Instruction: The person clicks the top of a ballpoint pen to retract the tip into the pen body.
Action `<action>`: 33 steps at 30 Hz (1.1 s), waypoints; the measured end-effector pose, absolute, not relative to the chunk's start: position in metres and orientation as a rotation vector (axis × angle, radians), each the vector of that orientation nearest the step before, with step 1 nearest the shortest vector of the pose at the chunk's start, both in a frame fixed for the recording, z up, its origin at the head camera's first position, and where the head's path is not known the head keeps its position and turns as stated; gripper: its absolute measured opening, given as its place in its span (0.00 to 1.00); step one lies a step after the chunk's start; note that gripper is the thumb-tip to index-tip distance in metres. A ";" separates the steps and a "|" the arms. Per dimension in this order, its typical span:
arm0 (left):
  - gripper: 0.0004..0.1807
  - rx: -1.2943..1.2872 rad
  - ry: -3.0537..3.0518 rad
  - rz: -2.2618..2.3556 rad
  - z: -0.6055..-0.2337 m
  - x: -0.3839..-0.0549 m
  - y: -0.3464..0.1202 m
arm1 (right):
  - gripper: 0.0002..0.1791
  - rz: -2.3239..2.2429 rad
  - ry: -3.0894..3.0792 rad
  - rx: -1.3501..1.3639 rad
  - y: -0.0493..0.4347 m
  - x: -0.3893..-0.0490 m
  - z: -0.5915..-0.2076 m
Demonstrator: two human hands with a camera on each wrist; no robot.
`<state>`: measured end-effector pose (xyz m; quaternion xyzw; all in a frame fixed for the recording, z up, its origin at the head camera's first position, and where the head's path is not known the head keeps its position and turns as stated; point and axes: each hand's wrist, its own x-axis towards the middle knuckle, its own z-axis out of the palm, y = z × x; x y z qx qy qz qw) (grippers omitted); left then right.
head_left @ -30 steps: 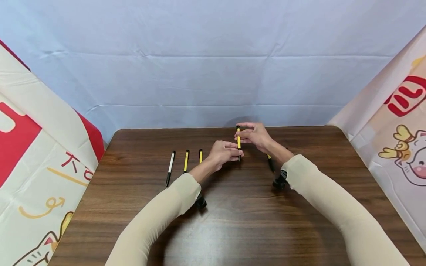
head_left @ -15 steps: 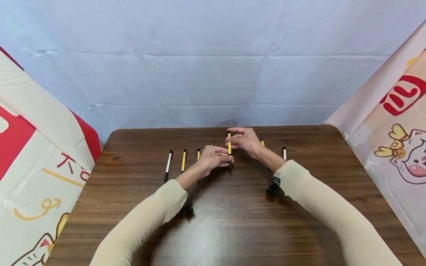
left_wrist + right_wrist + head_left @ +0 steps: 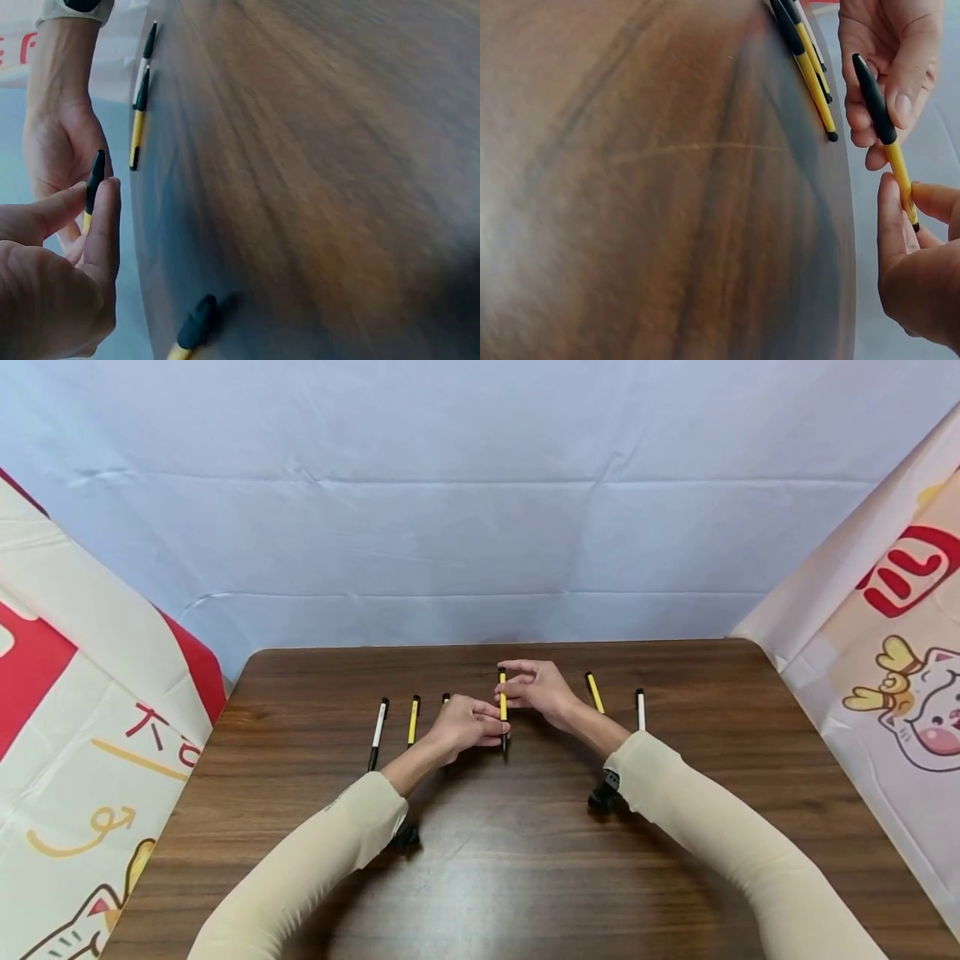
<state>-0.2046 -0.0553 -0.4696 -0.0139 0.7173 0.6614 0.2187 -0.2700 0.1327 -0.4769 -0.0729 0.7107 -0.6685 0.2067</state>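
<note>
A yellow pen (image 3: 503, 695) with a black grip and tip is held upright between both hands, tip toward the person. My left hand (image 3: 463, 727) pinches its black lower part between thumb and fingers. Higher up, my right hand (image 3: 542, 693) pinches the yellow barrel near the black top end. In the right wrist view the pen (image 3: 897, 166) slants across, with the right hand (image 3: 922, 277) at its end and the left hand (image 3: 907, 52) by the grip. The left wrist view shows the pen's black tip (image 3: 95, 180) sticking out past the left fingertips.
Left of the hands lie a white-and-black pen (image 3: 380, 727), a yellow pen (image 3: 413, 718) and another pen (image 3: 446, 698) mostly hidden by the left hand. To the right are a yellow pen (image 3: 595, 693) and a white pen (image 3: 641, 710), partly covered by the right arm. The wooden table (image 3: 525, 877) meets a pale backdrop.
Both hands have moved left and nearer the person, carrying the yellow pen with them. The pens on the right now show more from behind the right forearm.
</note>
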 end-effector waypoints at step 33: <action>0.05 -0.011 2.199 1.556 -0.482 -0.195 -0.079 | 0.33 -1.577 2.254 -0.330 0.115 -0.255 -0.499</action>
